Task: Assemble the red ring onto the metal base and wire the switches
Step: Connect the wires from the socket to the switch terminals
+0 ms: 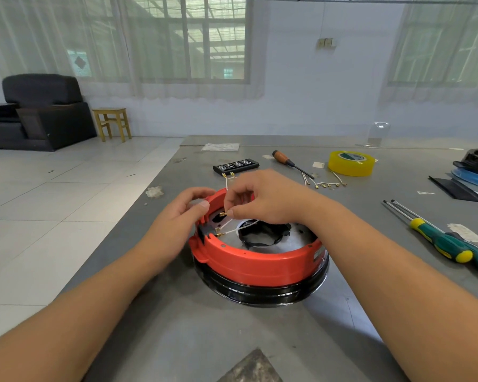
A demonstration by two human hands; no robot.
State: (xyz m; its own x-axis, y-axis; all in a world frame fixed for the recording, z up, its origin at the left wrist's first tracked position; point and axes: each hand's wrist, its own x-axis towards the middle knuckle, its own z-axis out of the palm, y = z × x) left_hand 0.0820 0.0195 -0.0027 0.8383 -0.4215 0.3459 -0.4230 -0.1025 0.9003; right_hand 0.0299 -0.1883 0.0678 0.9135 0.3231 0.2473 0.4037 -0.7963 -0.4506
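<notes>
The red plastic ring (255, 264) sits on the round metal base (262, 292) at mid grey tabletop (177, 326). The left hand (181, 212) grips the ring's far-left rim, fingers curled. The right hand (262, 198) pinches a thin white wire with brass terminal (226, 214) above the base plate. Behind lie a yellow tape roll (351, 162), a wooden-handled screwdriver (289, 162) and a green-yellow screwdriver (439, 239). The room has a white tiled floor (53, 202), a dark armchair (39, 111), a wooden stool (111, 123) and curtained windows (188, 40).
</notes>
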